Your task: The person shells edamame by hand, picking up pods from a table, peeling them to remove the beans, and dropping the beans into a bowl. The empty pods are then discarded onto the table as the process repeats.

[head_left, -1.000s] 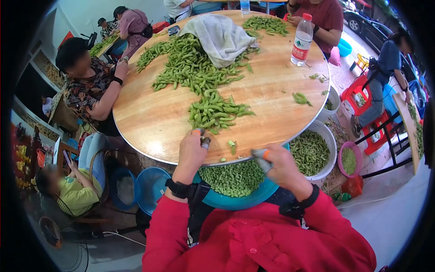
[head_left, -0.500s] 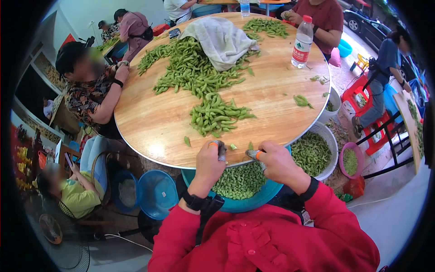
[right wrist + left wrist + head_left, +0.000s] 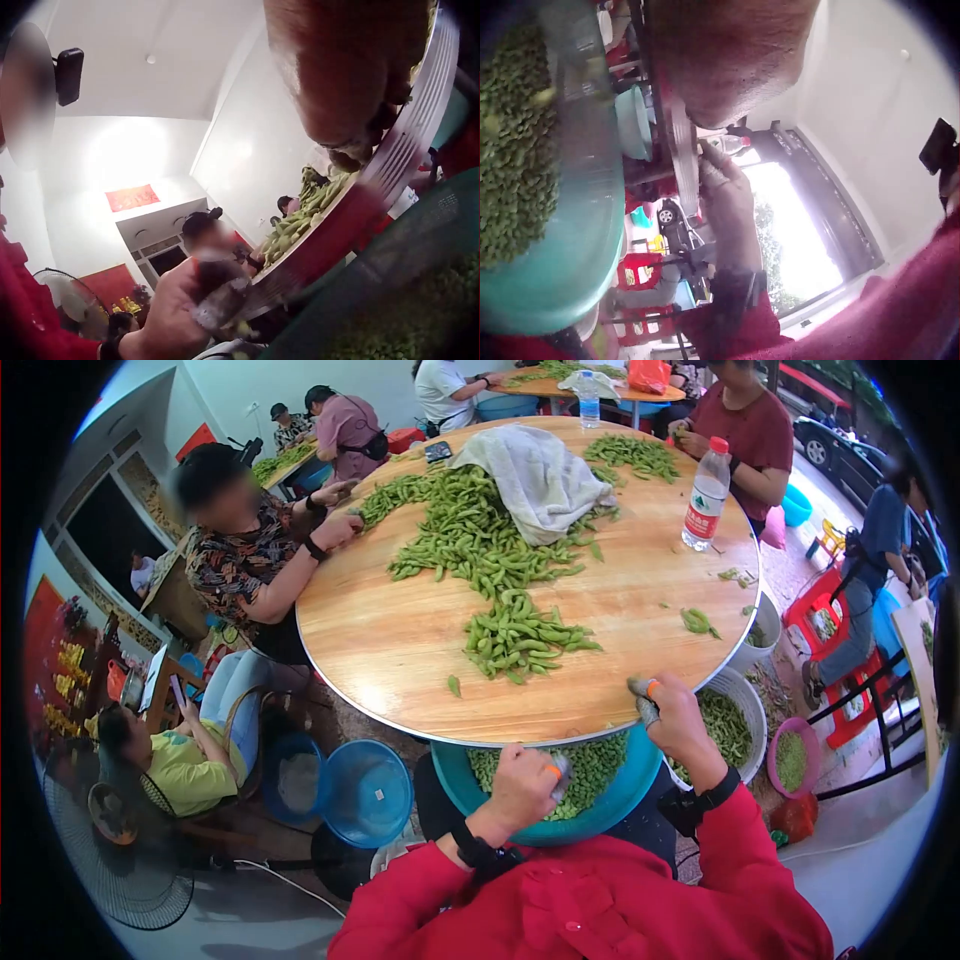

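You have 1 round table point(image 3: 400, 650) in front of you, the largest thing here. On it, 1 big heap of green pods point(image 3: 465, 525) spreads across the far left half, with 1 smaller pile point(image 3: 520, 640) nearer you and 1 far pile point(image 3: 633, 455) toward the table's far right. Under the table's near edge sits 1 teal basin point(image 3: 455, 785) of shelled beans point(image 3: 590, 775). Below the table's right edge is 1 white basket point(image 3: 752, 710) of pods; farther right stands 1 pink basin point(image 3: 812, 760). Below the table's left side are 2 blue basins point(image 3: 368, 792). On the table, 1 pale cloth point(image 3: 535, 475) lies over part of the big heap, and 2 bottles point(image 3: 707, 500) stand toward its right and far edges.

Your left hand point(image 3: 523, 785) is over the teal basin, just below the table's near edge, fingers curled inward. Your right hand point(image 3: 680, 725) is at the table's near right edge, its grey-covered fingertips bent toward the tabletop. You can't tell from these views whether either hand is pinching anything.

The shelled beans lie beneath your left fingers. The smaller pile is beyond both hands, apart from your fingertips. Smallest of all, 1 loose pod point(image 3: 454, 685) lies inside the table's near edge, to the left of your left fingers.
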### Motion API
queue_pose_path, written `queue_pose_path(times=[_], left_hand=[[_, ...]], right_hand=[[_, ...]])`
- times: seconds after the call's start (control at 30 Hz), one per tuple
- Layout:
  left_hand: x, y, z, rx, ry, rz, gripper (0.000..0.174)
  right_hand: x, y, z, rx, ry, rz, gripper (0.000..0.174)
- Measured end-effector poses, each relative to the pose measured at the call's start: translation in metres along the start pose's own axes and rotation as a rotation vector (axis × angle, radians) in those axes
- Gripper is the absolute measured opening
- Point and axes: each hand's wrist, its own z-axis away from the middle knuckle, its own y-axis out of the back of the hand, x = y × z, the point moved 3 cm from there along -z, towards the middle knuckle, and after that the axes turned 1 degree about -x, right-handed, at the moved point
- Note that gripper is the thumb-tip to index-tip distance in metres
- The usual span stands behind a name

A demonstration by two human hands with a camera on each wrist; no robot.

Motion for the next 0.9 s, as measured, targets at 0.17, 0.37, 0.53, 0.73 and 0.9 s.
queue_pose_path(times=[0.17, 0.37, 0.53, 0.73, 0.9], left_hand=[[0.013, 0.03, -0.003, -0.048, -0.069, 0.129, 0.039], [-0.09, 0.065, -0.035, 0.143, 0.171, -0.122, 0.038], [-0.127, 0.061, -0.031, -0.101, 0.22, -0.138, 0.03], [-0.121, 0.057, -0.017, -0.036, 0.504, 0.143, 0.021], [-0.063, 0.029, -0.012, 0.228, 0.899, 1.2, 0.018]], right_hand=[[0.003, 0.001, 0.002, 0.07, -0.092, -0.125, 0.024], [0.008, 0.001, 0.005, 0.059, -0.119, -0.187, 0.021], [0.007, -0.001, 0.012, 0.058, -0.206, -0.216, 0.02], [-0.022, -0.017, 0.026, -0.015, -0.223, -0.542, 0.019], [-0.058, -0.038, 0.026, -0.252, -0.273, -0.819, 0.025]])
